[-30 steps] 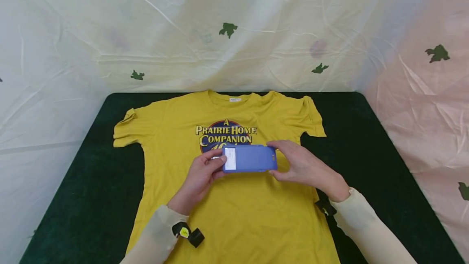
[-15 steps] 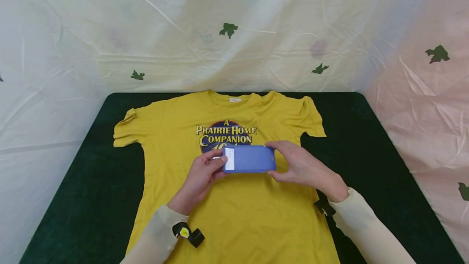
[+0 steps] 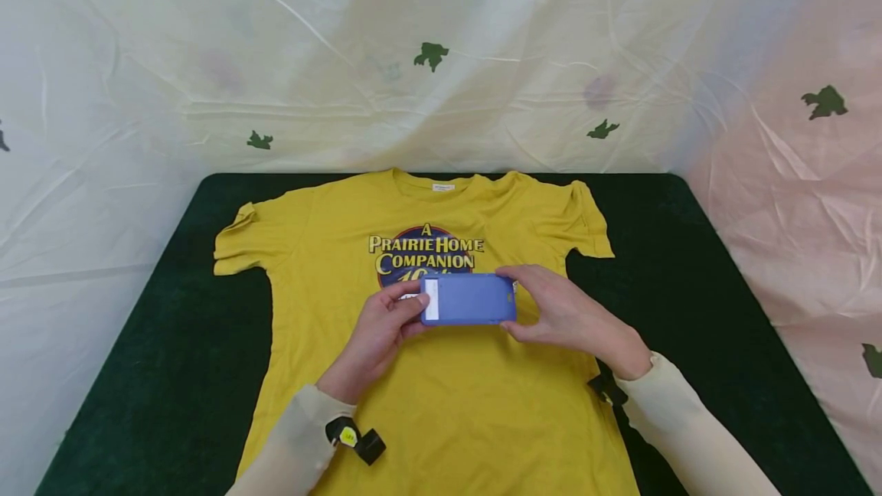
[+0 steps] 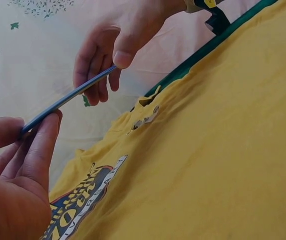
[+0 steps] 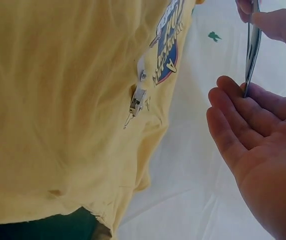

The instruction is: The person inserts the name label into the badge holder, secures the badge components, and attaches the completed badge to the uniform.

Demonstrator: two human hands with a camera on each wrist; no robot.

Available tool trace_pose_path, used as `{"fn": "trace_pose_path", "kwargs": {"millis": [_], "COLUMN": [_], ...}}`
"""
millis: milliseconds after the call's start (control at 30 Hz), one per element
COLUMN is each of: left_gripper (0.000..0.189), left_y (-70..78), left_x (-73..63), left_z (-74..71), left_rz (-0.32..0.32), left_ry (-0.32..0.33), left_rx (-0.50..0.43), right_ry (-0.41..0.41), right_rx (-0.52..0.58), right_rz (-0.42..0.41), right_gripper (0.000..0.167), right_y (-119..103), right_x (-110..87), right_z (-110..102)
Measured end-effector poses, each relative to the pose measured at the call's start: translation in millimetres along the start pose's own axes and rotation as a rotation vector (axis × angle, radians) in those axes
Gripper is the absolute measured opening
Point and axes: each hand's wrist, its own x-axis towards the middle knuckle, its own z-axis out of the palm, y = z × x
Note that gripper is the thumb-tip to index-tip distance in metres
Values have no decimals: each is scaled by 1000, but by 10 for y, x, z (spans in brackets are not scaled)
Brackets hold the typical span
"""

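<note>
1 blue phone-shaped item (image 3: 475,299), above 1 yellow T-shirt (image 3: 468,404); my left grip (image 3: 377,334) and right grip (image 3: 570,312) hold its 2 ends.

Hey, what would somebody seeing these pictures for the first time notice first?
Probably the bright yellow T-shirt, spread over the dark green tabletop with a "Prairie Home Companion" print on its chest. Next, what looks like a flat blue card holder, held above the shirt between the left hand and the right hand, covering part of that print in the head view.
</note>
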Motion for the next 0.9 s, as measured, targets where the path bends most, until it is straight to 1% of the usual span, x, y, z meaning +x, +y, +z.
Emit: {"fn": "trace_pose_path", "kwargs": {"millis": [267,400,500,700,900], "left_gripper": [38,38,39,39,39], "left_y": [-1,15,23,16,-11], "left_x": [-3,-12,-20,-16,1], "left_z": [-15,-27,-42,-62,-64], "left_rz": [-1,-19,-33,-33,-9], "left_ry": [9,34,45,28,17], "left_rx": [4,1,3,5,6], "right_ry": [-1,8,21,34,34], "right_rx": [6,1,-8,-13,-11], "right_rz": [-8,-5,-3,-12,-16], "right_gripper": [76,82,85,80,78], "right_y": [26,40,46,48,39], "right_x": [7,-9,-22,-39,-42], "right_z": [16,13,7,7,-1]}}
